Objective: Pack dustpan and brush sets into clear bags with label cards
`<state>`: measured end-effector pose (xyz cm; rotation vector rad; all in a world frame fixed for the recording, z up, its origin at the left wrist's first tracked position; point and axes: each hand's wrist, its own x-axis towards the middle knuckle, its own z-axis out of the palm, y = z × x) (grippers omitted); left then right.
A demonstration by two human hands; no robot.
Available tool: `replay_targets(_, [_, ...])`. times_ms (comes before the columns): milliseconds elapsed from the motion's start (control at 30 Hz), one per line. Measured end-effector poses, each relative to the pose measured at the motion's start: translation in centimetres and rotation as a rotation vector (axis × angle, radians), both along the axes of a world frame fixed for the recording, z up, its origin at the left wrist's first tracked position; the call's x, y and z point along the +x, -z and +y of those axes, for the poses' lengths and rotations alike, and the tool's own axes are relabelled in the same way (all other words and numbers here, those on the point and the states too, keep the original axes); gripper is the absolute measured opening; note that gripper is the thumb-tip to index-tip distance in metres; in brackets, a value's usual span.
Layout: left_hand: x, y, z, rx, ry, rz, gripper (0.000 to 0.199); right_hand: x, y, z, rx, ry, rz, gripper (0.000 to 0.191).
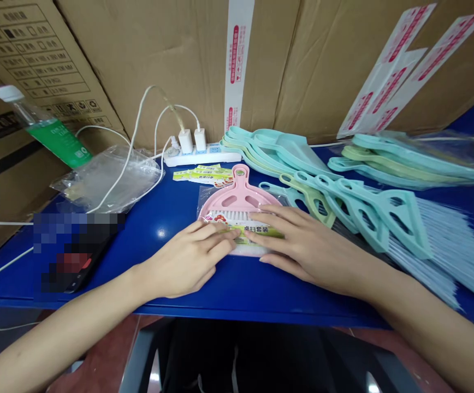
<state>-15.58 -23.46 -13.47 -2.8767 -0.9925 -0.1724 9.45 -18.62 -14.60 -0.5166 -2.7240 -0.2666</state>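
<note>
A pink dustpan and brush set point(241, 192) lies in a clear plastic bag on the blue table, handle end pointing away from me. White bristles and a yellow-green printed label point(257, 230) show through the bag. My left hand point(194, 254) rests on the lower left of the bag, fingers bent over the label. Flat across its right side lies my right hand point(302, 243), fingers stretched and a little apart. Both hands press on the package; its lower part is partly hidden beneath them.
Stacked mint dustpans point(278, 144) and several hand brushes point(401, 218) lie to the right, with bagged dustpans point(417, 158) behind. Loose labels point(204, 173), a power strip point(202, 157), white cables, clear bags point(110, 174), a bottle point(59, 139) and a phone point(93, 245) stand or lie around. Cardboard point(188, 60) walls the back.
</note>
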Motion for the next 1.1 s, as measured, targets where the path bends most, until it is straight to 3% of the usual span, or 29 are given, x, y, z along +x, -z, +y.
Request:
replay_targets(733, [-0.6,-0.2,0.2,0.038,0.002,-0.044,0.036,0.8,0.0,0.5,0.014,0.030,0.023,0.032])
replay_targets(833, [-0.9,-0.3,0.4,0.113,-0.058,-0.061,0.034,1.3,-0.2,0.8,-0.013,0.026,0.065,0.034])
replay_targets(967, [-1.3,0.0,0.9,0.215,-0.246,-0.101,0.028,1.6,-0.4,0.9,-0.045,0.016,0.077,0.036])
replay_targets(1100, [-1.7,0.4,1.4,0.209,-0.412,-0.116,0.032,1.8,-0.4,1.0,-0.038,0.085,0.148,0.037])
